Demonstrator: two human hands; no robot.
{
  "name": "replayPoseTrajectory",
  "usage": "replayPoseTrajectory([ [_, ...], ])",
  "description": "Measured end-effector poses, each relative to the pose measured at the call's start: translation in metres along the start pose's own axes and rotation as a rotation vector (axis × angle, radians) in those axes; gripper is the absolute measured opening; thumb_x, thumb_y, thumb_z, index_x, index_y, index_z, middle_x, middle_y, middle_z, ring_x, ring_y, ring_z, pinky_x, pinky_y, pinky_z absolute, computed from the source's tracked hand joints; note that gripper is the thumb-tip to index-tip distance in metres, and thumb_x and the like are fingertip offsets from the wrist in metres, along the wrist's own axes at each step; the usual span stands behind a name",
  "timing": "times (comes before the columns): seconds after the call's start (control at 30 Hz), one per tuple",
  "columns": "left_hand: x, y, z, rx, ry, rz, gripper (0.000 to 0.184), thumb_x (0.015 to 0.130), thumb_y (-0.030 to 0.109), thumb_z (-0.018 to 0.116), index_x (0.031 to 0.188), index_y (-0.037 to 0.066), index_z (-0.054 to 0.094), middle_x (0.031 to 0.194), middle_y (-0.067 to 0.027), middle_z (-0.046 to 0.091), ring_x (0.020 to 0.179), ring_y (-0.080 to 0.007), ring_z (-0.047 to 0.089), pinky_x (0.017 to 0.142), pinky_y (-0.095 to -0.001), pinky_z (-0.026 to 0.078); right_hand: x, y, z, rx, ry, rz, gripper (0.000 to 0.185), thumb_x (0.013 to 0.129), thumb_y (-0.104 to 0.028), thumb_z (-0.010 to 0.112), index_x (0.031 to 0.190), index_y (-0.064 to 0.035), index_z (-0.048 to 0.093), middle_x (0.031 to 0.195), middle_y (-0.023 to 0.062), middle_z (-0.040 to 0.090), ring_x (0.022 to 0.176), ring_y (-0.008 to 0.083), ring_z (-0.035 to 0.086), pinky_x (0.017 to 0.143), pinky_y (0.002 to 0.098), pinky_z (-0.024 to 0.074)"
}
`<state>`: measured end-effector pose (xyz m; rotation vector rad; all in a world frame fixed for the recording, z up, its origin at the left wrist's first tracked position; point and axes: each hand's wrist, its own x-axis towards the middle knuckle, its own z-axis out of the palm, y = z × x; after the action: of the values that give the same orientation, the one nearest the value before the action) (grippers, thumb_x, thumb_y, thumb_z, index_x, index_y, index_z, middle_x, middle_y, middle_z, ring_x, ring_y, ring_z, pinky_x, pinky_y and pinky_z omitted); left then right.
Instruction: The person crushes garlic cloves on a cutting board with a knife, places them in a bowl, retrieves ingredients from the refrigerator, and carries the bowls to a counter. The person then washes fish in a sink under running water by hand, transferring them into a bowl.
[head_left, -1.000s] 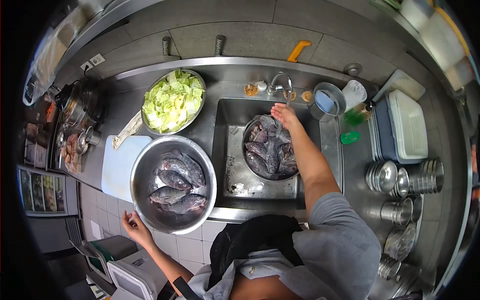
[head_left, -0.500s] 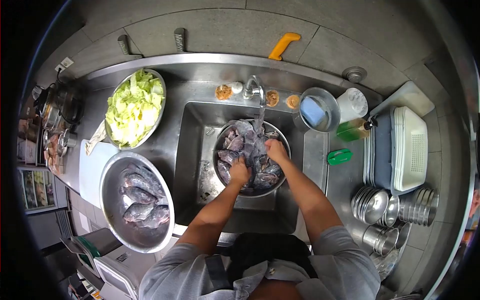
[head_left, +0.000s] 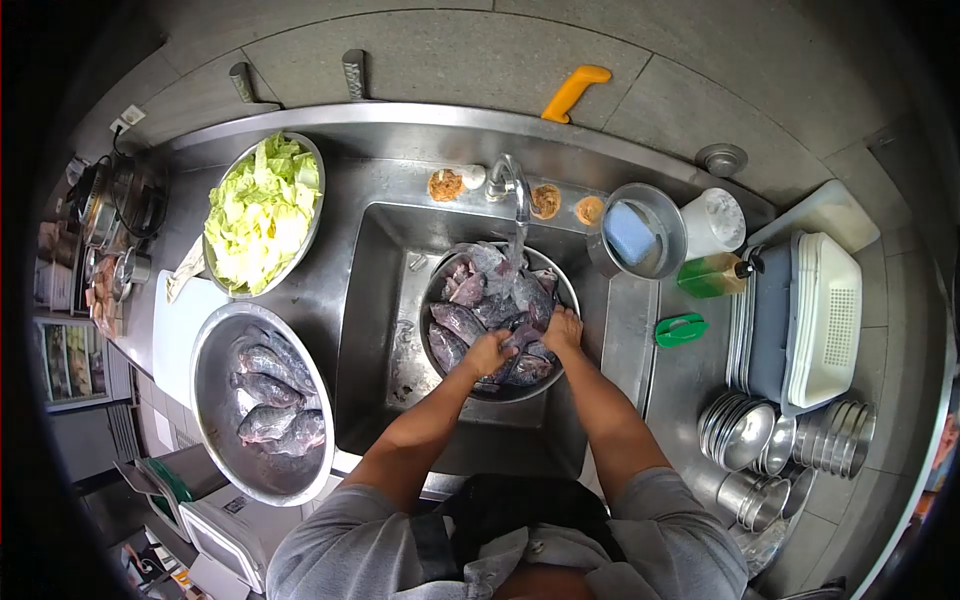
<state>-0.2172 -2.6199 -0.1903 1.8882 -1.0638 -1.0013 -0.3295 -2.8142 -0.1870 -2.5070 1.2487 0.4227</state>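
Observation:
A round metal bowl [head_left: 436,362] stands in the sink, full of whole dark grey fish [head_left: 456,320] and water. The tap [head_left: 512,190] runs into it from behind. My left hand [head_left: 490,353] is at the near side of the bowl, its fingers closed on a fish [head_left: 521,338]. At the bowl's right side my right hand [head_left: 563,330] has its fingers curled round the same fish, or one beside it; the fingertips are partly hidden. A second metal bowl [head_left: 204,400] on the left counter holds several more fish [head_left: 268,390].
Chopped cabbage [head_left: 262,220] fills a bowl at the back left, near a white cutting board [head_left: 188,335]. Right of the sink are a pot with a blue sponge [head_left: 630,233], a soap bottle [head_left: 712,275], a green brush [head_left: 681,330], stacked trays [head_left: 825,320] and steel bowls [head_left: 745,435].
My right hand has moved down and right, towards the near side of the bowl. My left hand has moved slightly nearer me. Fish in the bowl have shifted.

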Motion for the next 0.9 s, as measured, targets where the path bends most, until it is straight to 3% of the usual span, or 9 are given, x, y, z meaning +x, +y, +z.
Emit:
replayPoseTrajectory([
  [0.1, -0.018, 0.029, -0.018, 0.026, 0.042, -0.016, 0.042, 0.093, 0.030, 0.070, 0.122, 0.001, 0.063, 0.107, -0.0291, 0.068, 0.106, -0.0471, 0.064, 0.090, -0.0491, 0.051, 0.023, 0.007, 0.021, 0.453, -0.109, 0.185, 0.085, 0.065, -0.030, 0.091, 0.134, -0.0008, 0.051, 0.125, 0.0244, 0.063, 0.122, 0.0409, 0.060, 0.106, 0.0446, 0.0459],
  [0.23, -0.028, 0.015, -0.022, -0.144, 0.242, 0.001, 0.041, 0.094, 0.033, 0.071, 0.114, -0.001, 0.062, 0.100, -0.0303, 0.067, 0.099, -0.0483, 0.065, 0.081, -0.0481, 0.051, 0.017, -0.002, 0.018, 0.613, -0.063, 0.196, 0.075, 0.073, -0.027, 0.084, 0.133, 0.0002, 0.048, 0.121, 0.0238, 0.067, 0.117, 0.0374, 0.065, 0.101, 0.0404, 0.0489],
  [0.3, -0.037, 0.028, -0.037, -0.101, 0.286, -0.020, 0.038, 0.095, 0.033, 0.071, 0.111, -0.001, 0.061, 0.092, -0.0274, 0.067, 0.086, -0.0447, 0.066, 0.076, -0.0447, 0.050, 0.012, -0.010, -0.006, 0.531, -0.050, 0.147, 0.082, 0.076, -0.033, 0.081, 0.142, -0.0066, 0.041, 0.132, 0.0280, 0.061, 0.125, 0.0445, 0.058, 0.107, 0.0462, 0.0447],
  [0.4, -0.040, 0.052, -0.052, -0.321, 0.455, -0.015, 0.033, 0.094, 0.029, 0.072, 0.108, 0.000, 0.063, 0.080, -0.0203, 0.062, 0.067, -0.0300, 0.057, 0.069, -0.0398, 0.049, -0.003, -0.043, -0.069, 0.428, 0.021, 0.024, 0.068, 0.079, -0.033, 0.078, 0.136, -0.0092, 0.050, 0.125, 0.0269, 0.066, 0.119, 0.0463, 0.061, 0.102, 0.0490, 0.0477],
  [0.5, -0.025, 0.089, -0.080, -0.162, 0.628, 0.024, 0.037, 0.093, 0.030, 0.072, 0.113, 0.000, 0.064, 0.093, -0.0268, 0.068, 0.088, -0.0467, 0.065, 0.074, -0.0462, 0.051, -0.008, -0.101, -0.149, 0.258, 0.061, -0.073, 0.061, 0.078, -0.034, 0.077, 0.129, -0.0082, 0.058, 0.116, 0.0264, 0.069, 0.112, 0.0440, 0.065, 0.098, 0.0525, 0.0506],
  [0.53, -0.005, 0.086, -0.081, -0.191, 0.680, 0.061, 0.032, 0.094, 0.032, 0.071, 0.102, 0.003, 0.060, 0.081, -0.0231, 0.063, 0.075, -0.0420, 0.062, 0.068, -0.0464, 0.048, 0.002, -0.118, -0.165, 0.181, 0.035, -0.073, 0.060, 0.078, -0.034, 0.077, 0.129, -0.0079, 0.058, 0.115, 0.0263, 0.069, 0.112, 0.0440, 0.065, 0.097, 0.0526, 0.0511],
  [0.6, 0.009, 0.125, -0.114, -0.090, 0.742, 0.145, 0.032, 0.093, 0.032, 0.071, 0.103, 0.004, 0.061, 0.081, -0.0254, 0.064, 0.082, -0.0485, 0.063, 0.069, -0.0549, 0.047, 0.006, -0.137, -0.192, 0.136, 0.096, -0.118, 0.059, 0.078, -0.033, 0.076, 0.129, -0.0074, 0.059, 0.114, 0.0262, 0.070, 0.111, 0.0440, 0.066, 0.096, 0.0533, 0.0519],
  [0.8, 0.015, 0.152, -0.158, -0.029, 0.611, 0.251, 0.024, 0.094, 0.026, 0.068, 0.102, 0.005, 0.059, 0.083, -0.0268, 0.065, 0.088, -0.0506, 0.062, 0.072, -0.0565, 0.049, -0.023, -0.147, -0.248, -0.073, 0.112, -0.192, 0.052, 0.080, -0.041, 0.075, 0.122, -0.0102, 0.066, 0.113, 0.0233, 0.071, 0.109, 0.0425, 0.067, 0.095, 0.0514, 0.0529],
  [0.9, -0.023, 0.156, -0.164, -0.154, 0.659, 0.351, 0.026, 0.093, 0.024, 0.070, 0.097, 0.003, 0.056, 0.083, -0.0281, 0.063, 0.088, -0.0512, 0.061, 0.070, -0.0560, 0.048, -0.056, -0.135, -0.251, -0.122, 0.174, -0.182, 0.043, 0.075, -0.029, 0.072, 0.115, -0.0114, 0.072, 0.115, 0.0231, 0.071, 0.110, 0.0416, 0.067, 0.096, 0.0503, 0.0527],
])
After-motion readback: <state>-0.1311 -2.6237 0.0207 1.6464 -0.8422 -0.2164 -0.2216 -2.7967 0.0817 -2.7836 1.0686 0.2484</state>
